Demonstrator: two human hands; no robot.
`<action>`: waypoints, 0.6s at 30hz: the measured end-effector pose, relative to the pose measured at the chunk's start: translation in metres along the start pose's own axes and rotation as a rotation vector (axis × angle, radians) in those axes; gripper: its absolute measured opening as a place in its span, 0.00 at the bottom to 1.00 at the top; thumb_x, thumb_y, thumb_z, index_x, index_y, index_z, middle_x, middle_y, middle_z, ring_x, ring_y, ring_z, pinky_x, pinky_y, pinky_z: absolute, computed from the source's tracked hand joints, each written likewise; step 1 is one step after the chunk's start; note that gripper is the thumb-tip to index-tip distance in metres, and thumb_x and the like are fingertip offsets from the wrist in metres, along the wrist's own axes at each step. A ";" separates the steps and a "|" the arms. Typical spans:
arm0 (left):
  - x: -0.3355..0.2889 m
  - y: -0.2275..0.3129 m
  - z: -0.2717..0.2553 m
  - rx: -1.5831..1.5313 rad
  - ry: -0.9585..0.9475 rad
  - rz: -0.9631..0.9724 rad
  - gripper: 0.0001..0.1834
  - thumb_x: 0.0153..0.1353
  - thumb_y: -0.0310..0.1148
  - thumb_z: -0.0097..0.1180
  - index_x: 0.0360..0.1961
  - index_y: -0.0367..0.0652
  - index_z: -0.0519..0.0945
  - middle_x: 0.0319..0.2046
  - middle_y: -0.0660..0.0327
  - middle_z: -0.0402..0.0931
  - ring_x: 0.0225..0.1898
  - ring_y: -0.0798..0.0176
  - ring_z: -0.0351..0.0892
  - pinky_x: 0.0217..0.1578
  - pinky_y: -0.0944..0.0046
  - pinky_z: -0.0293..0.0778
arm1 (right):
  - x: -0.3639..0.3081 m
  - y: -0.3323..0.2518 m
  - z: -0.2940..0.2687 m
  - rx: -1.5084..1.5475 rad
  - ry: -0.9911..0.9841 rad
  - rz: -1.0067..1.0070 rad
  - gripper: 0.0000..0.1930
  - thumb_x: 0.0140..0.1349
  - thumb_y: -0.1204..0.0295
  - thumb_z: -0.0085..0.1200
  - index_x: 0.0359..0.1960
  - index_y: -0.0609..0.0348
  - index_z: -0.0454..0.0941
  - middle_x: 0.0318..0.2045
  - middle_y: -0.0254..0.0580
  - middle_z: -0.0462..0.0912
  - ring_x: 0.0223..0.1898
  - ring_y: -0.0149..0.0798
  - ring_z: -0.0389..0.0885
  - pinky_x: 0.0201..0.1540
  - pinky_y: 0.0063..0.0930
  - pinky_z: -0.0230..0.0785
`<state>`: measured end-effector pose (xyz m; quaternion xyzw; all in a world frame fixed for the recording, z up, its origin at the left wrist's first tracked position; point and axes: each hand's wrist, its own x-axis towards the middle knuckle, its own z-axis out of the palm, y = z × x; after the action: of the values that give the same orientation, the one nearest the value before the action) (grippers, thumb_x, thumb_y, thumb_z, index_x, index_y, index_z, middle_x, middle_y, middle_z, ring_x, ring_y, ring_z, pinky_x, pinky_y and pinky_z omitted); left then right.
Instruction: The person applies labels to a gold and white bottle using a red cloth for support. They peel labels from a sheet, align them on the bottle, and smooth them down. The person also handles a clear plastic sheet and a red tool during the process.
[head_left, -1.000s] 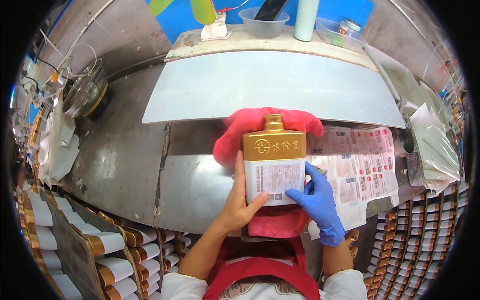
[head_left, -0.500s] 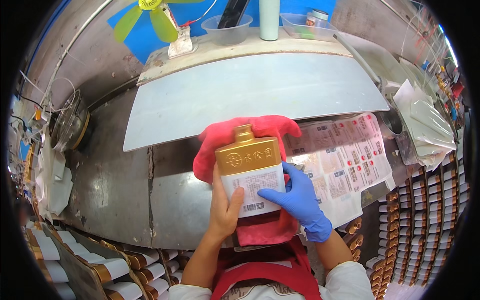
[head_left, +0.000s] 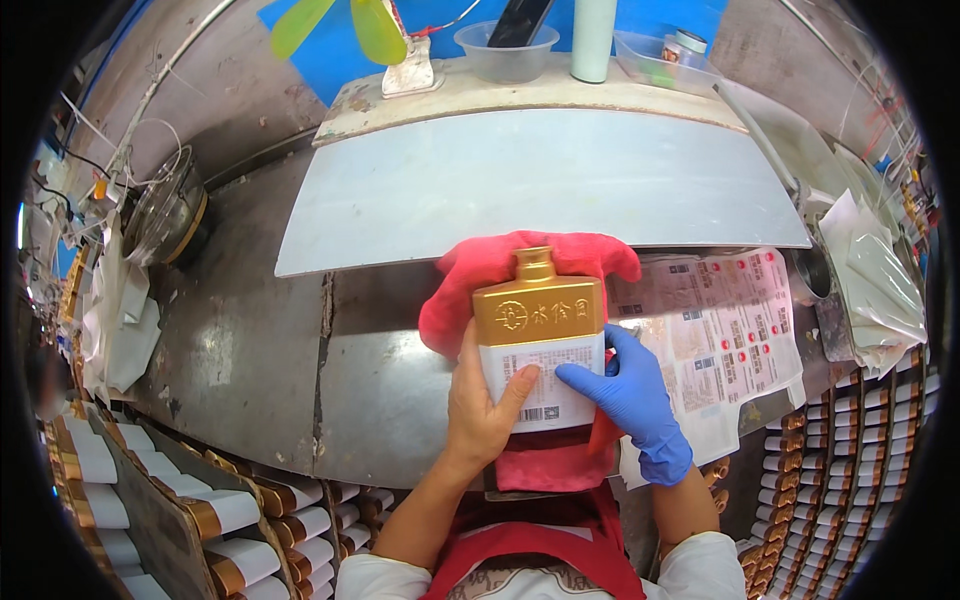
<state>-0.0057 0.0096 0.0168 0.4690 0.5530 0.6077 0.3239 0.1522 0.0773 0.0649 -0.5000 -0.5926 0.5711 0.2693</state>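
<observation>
A flat-sided bottle (head_left: 540, 315), gold at the neck and shoulder and white below, is held upright between both hands. A printed label (head_left: 550, 385) covers much of its white face. My bare left hand (head_left: 478, 410) wraps the left side, its thumb lying on the label. On the opposite side my right hand (head_left: 635, 405), in a blue glove, grips the edge with the thumb on the label's right part. Behind and below the bottle lies a red cloth (head_left: 465, 290) over a support. The fingers behind the bottle are hidden.
Sheets of printed labels (head_left: 715, 340) lie right of the cloth. A pale board (head_left: 540, 185) spans the table's back, with a green fan (head_left: 400, 60), plastic tub (head_left: 505, 55) and pale cylinder (head_left: 592, 40) beyond. Racks of similar bottles (head_left: 235, 510) stand at both sides.
The view has shifted, so the bottle, hands and table sit further right in the picture. My left thumb has slid up and inward across the label. Both hands keep their hold.
</observation>
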 end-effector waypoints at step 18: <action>0.017 0.033 0.003 0.318 0.012 0.050 0.40 0.63 0.41 0.49 0.65 0.27 0.43 0.52 0.44 0.68 0.53 0.50 0.68 0.53 0.59 0.63 | -0.005 0.002 -0.004 -0.109 -0.012 -0.039 0.25 0.55 0.59 0.60 0.48 0.66 0.73 0.40 0.48 0.81 0.40 0.37 0.80 0.44 0.29 0.72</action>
<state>-0.0045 0.0199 0.0527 0.5243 0.6323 0.5232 0.2271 0.1579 0.0744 0.0655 -0.4989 -0.6343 0.5353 0.2494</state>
